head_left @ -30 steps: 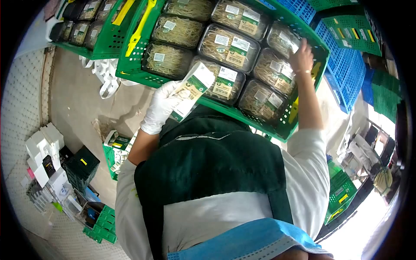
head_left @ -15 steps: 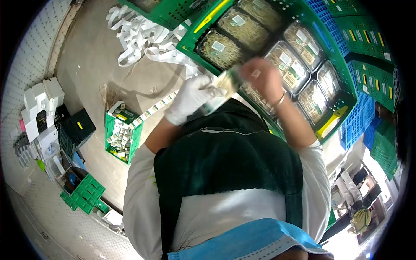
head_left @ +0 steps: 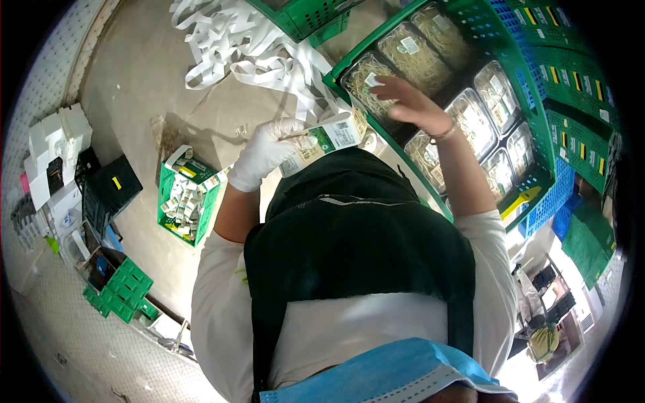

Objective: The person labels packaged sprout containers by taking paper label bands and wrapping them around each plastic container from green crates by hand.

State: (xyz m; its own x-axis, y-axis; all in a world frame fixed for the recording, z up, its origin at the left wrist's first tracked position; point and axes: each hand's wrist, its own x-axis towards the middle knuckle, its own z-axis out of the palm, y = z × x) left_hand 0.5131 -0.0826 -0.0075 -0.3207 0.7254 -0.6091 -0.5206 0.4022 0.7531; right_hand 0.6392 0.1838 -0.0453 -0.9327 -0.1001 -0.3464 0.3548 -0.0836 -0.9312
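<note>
My left hand [head_left: 265,151], in a white glove, is closed on a strip of printed green-and-white labels [head_left: 329,139] in front of my apron. The strip's free end points toward the crate. My bare right hand [head_left: 416,107] is over the near left part of a green crate [head_left: 521,64], fingers stretched out and apart; I see nothing in it. Below and around it lie several clear-lidded packs of pale sprouts [head_left: 415,59], with labels on their lids. The right hand partly covers the nearest packs.
White backing ribbon [head_left: 255,40] lies tangled on the floor ahead. A small green basket [head_left: 164,195] at left holds rolled label strips. Stacked green crates [head_left: 581,141] stand at right, and another green crate [head_left: 306,17] at the top. White boxes [head_left: 57,151] and a black crate [head_left: 117,185] are far left.
My right hand has moved off the label strip to above the packs, and its fingers have spread. My left hand has shifted slightly left, still gripping the strip. The view has also shifted slightly.
</note>
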